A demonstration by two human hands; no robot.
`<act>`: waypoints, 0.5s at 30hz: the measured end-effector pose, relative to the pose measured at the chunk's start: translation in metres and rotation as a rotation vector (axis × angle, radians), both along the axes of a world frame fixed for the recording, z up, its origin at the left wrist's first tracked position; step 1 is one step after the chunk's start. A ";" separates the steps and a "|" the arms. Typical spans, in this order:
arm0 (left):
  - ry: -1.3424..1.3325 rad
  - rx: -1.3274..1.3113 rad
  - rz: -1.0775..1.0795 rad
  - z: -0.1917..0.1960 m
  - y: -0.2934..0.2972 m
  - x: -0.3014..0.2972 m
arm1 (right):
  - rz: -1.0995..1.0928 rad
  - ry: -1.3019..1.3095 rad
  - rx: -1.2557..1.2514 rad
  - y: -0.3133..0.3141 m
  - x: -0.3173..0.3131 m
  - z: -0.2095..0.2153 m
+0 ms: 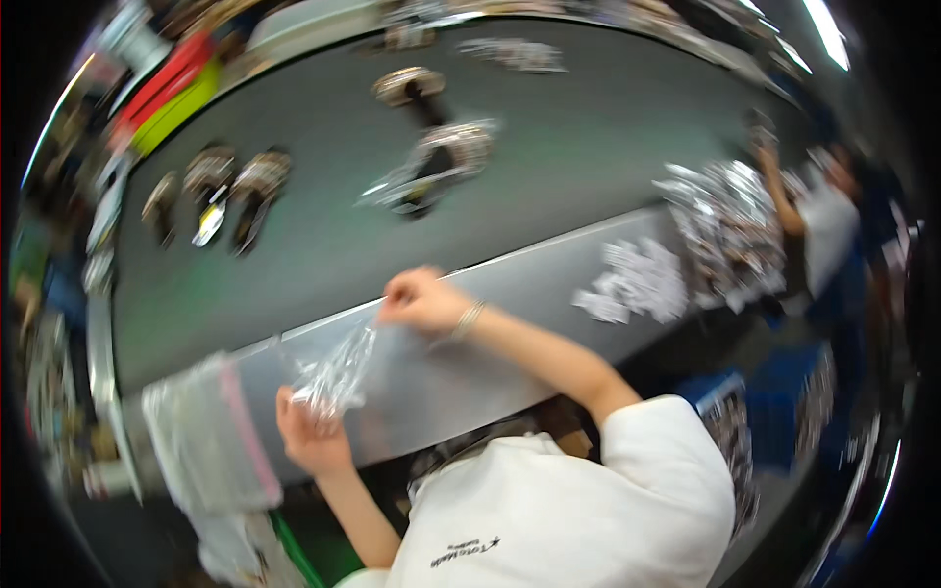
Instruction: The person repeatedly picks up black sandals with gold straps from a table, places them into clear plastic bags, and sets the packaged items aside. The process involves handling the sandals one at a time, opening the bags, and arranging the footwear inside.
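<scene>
Left grip (316,443) and right grip (423,300) are both closed on one crinkly clear plastic bag (338,370), pulled between them above the shiny grey metal counter (510,284). Blur makes the left fingertips hard to see. Ahead and left of both grips, three brown-and-black slippers (209,176) sit on a flat dark green belt (588,147). Two more slippers (446,155) lie ahead, also blurry. Small black writing marks the white cloth shirt (559,510) behind the grips.

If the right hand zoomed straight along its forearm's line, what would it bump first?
Past its crumpled clear plastic bag, probably the brown and black shoe, rightmost of three at left, though depth is unclear.
</scene>
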State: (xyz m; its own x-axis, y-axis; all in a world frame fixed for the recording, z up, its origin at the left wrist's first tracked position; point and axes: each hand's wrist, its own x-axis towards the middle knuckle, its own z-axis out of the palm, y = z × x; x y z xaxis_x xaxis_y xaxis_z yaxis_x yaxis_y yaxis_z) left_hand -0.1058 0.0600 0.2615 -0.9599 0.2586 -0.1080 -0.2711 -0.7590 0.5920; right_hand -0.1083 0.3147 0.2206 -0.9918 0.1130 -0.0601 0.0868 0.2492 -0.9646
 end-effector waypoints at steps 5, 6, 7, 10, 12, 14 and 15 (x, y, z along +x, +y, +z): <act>0.585 -1.150 0.555 -0.035 -0.014 0.011 | -0.021 0.104 0.199 0.012 -0.101 0.001; 0.586 -1.295 0.457 -0.047 -0.012 0.013 | 0.017 0.138 0.238 0.000 -0.125 0.003; 0.580 -1.428 0.347 -0.057 -0.009 0.014 | 0.046 0.175 0.281 -0.011 -0.147 0.006; 0.590 -1.499 0.251 -0.074 -0.001 0.008 | -0.050 0.176 0.340 -0.039 -0.222 0.001; 0.420 -1.400 0.234 -0.078 -0.001 0.012 | -0.104 0.238 0.411 -0.058 -0.265 -0.011; 0.457 -1.411 0.255 -0.078 -0.001 0.010 | -0.064 0.294 0.487 -0.083 -0.305 -0.020; 0.480 -1.415 0.263 -0.077 -0.001 0.009 | -0.060 0.297 0.524 -0.097 -0.319 -0.021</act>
State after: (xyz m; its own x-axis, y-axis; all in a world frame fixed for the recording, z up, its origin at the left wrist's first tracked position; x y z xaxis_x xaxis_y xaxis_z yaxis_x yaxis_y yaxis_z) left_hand -0.0968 0.0592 0.1847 -0.9763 0.0337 0.2138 0.2018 0.4980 0.8434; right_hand -0.4272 0.2178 0.1992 -0.9487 0.1087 0.2969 -0.1388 0.7006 -0.6999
